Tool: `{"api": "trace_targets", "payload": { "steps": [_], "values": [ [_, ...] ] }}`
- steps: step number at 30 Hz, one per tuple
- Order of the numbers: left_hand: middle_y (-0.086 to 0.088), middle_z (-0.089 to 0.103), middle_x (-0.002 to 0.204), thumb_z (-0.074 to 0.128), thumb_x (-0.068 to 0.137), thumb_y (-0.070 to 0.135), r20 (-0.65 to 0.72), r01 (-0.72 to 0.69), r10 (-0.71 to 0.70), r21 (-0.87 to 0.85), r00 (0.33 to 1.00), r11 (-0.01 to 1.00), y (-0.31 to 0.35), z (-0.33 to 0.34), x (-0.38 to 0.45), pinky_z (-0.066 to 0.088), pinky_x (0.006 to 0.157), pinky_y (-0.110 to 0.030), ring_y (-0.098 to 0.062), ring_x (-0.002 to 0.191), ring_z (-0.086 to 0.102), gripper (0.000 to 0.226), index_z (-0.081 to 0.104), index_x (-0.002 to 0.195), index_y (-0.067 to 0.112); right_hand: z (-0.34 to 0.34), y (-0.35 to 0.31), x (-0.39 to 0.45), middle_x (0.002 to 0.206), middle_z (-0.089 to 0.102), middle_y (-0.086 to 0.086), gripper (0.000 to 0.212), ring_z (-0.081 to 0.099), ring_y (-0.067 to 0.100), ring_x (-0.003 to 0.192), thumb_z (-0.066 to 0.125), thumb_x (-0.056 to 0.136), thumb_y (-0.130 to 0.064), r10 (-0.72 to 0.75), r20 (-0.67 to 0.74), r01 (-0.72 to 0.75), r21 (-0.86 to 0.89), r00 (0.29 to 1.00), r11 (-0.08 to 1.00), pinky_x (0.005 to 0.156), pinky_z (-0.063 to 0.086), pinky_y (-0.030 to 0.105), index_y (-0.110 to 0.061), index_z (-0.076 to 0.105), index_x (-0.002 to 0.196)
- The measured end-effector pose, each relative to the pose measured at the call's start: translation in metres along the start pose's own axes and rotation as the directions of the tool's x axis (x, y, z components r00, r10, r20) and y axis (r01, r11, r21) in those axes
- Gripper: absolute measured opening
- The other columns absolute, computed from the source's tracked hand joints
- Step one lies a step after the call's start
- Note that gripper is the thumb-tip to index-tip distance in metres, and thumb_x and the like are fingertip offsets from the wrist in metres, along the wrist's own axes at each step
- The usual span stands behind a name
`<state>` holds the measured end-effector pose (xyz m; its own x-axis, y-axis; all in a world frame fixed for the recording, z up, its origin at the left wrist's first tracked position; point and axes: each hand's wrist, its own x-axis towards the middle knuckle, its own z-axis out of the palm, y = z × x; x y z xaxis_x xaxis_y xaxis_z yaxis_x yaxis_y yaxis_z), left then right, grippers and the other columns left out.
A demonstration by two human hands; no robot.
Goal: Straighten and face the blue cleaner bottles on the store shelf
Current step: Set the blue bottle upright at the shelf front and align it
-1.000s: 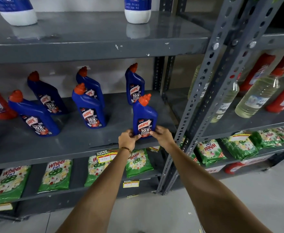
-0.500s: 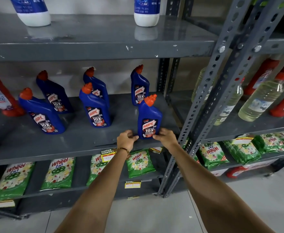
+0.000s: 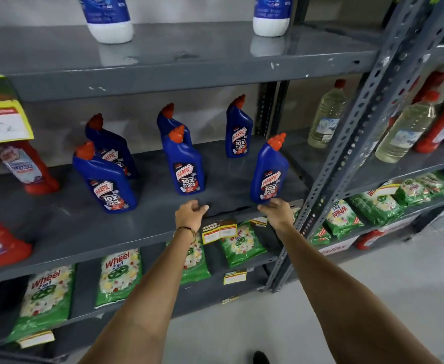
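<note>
The right hand (image 3: 274, 210) touches the base of the near right bottle (image 3: 268, 170) at the shelf (image 3: 84, 232) edge. The left hand (image 3: 190, 212) is loosely curled, empty, just left. Five more bottles (image 3: 185, 164) stand farther back, labels forward.

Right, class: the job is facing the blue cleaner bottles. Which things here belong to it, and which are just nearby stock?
Part of the job:
- front right blue bottle, right hand at its base
- five other blue bottles
- left hand, off the bottle
- grey shelf

Just nearby:
- red bottles
- clear bottles
- green detergent packs
- white-based bottles
- price tags
</note>
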<state>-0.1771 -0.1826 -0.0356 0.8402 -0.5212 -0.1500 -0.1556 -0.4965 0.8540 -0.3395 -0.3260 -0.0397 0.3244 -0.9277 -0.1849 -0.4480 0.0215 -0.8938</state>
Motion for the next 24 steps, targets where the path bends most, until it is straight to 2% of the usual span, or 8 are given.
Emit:
{"api": "trace_targets", "payload": {
  "steps": [2, 4, 6, 8, 14, 19, 22, 24],
  "values": [
    [-0.018, 0.065, 0.119, 0.066, 0.082, 0.024, -0.005, 0.007, -0.007, -0.001, 1.0, 1.0, -0.006, -0.013, 0.002, 0.043, 0.1, -0.036, -0.029, 0.115, 0.057, 0.044, 0.057, 0.119, 0.001, 0.013, -0.006, -0.012, 0.114, 0.066, 0.018, 0.04, 0.06, 0.03, 0.108, 0.069, 0.079, -0.017, 0.0, 0.046, -0.001, 0.01, 0.999, 1.0, 0.083, 0.043, 0.031, 0.003, 0.059, 0.113],
    [-0.017, 0.065, 0.12, 0.066, 0.082, 0.025, -0.013, 0.013, -0.013, -0.001, 1.0, 1.0, -0.012, -0.026, 0.005, 0.044, 0.102, -0.037, -0.03, 0.116, 0.057, 0.044, 0.058, 0.119, 0.002, 0.03, -0.014, -0.019, 0.125, 0.061, 0.016, 0.056, 0.056, 0.029, 0.116, 0.07, 0.079, -0.02, -0.002, 0.112, 0.001, 0.011, 0.994, 1.0, 0.094, 0.043, 0.035, 0.003, 0.051, 0.126],
    [-0.017, 0.064, 0.123, 0.066, 0.081, 0.026, -0.02, 0.023, -0.023, -0.004, 1.0, 1.0, -0.016, -0.036, 0.008, 0.043, 0.103, -0.038, -0.03, 0.117, 0.056, 0.046, 0.057, 0.121, 0.003, 0.045, -0.024, -0.022, 0.13, 0.058, 0.015, 0.062, 0.054, 0.027, 0.12, 0.071, 0.079, -0.022, -0.012, 0.156, 0.013, -0.004, 0.988, 1.0, 0.096, 0.042, 0.032, 0.0, 0.047, 0.132],
    [-0.017, 0.062, 0.125, 0.066, 0.081, 0.026, -0.029, 0.035, -0.035, -0.02, 0.999, 0.999, -0.018, -0.043, 0.014, 0.043, 0.103, -0.038, -0.03, 0.118, 0.055, 0.048, 0.056, 0.122, 0.002, 0.06, -0.035, -0.021, 0.13, 0.058, 0.016, 0.061, 0.053, 0.027, 0.12, 0.07, 0.08, -0.021, -0.028, 0.193, 0.033, -0.019, 0.981, 0.999, 0.094, 0.041, 0.03, 0.0, 0.045, 0.133],
    [-0.018, 0.057, 0.131, 0.068, 0.081, 0.023, -0.047, 0.061, -0.066, -0.098, 0.997, 0.993, -0.016, -0.059, 0.04, 0.041, 0.104, -0.037, -0.029, 0.121, 0.053, 0.055, 0.05, 0.128, 0.002, 0.102, -0.061, 0.004, 0.136, 0.054, 0.015, 0.06, 0.05, 0.027, 0.125, 0.066, 0.084, -0.02, -0.048, 0.302, 0.069, -0.057, 0.952, 0.996, 0.1, 0.041, 0.033, -0.004, 0.041, 0.136],
    [-0.02, 0.048, 0.139, 0.074, 0.074, 0.008, 0.011, 0.075, -0.074, -0.187, 0.997, 0.979, -0.007, -0.061, 0.063, 0.04, 0.107, -0.04, -0.03, 0.125, 0.05, 0.068, 0.042, 0.133, -0.003, 0.124, -0.079, 0.027, 0.147, 0.04, 0.017, 0.072, 0.042, 0.029, 0.133, 0.066, 0.083, -0.013, -0.059, 0.385, 0.08, -0.04, 0.921, 0.996, 0.109, 0.038, 0.038, -0.007, 0.028, 0.144],
    [-0.02, 0.056, 0.13, 0.076, 0.071, 0.006, 0.037, 0.046, -0.04, -0.16, 0.999, 0.986, -0.004, -0.056, 0.074, 0.045, 0.101, -0.04, -0.031, 0.117, 0.056, 0.062, 0.05, 0.126, -0.004, 0.13, -0.081, 0.036, 0.149, 0.036, 0.016, 0.074, 0.039, 0.03, 0.135, 0.066, 0.082, -0.009, -0.082, 0.434, 0.099, -0.016, 0.897, 0.995, 0.111, 0.036, 0.044, -0.01, 0.026, 0.145],
    [-0.018, 0.062, 0.123, 0.076, 0.071, 0.009, 0.045, 0.024, -0.019, -0.116, 0.999, 0.993, -0.004, -0.054, 0.078, 0.048, 0.095, -0.034, -0.03, 0.111, 0.059, 0.054, 0.055, 0.119, -0.001, 0.133, -0.08, 0.041, 0.147, 0.04, 0.018, 0.069, 0.041, 0.03, 0.134, 0.064, 0.082, -0.005, -0.119, 0.472, 0.13, 0.009, 0.874, 0.991, 0.111, 0.037, 0.045, -0.006, 0.031, 0.142]
  ]
}}
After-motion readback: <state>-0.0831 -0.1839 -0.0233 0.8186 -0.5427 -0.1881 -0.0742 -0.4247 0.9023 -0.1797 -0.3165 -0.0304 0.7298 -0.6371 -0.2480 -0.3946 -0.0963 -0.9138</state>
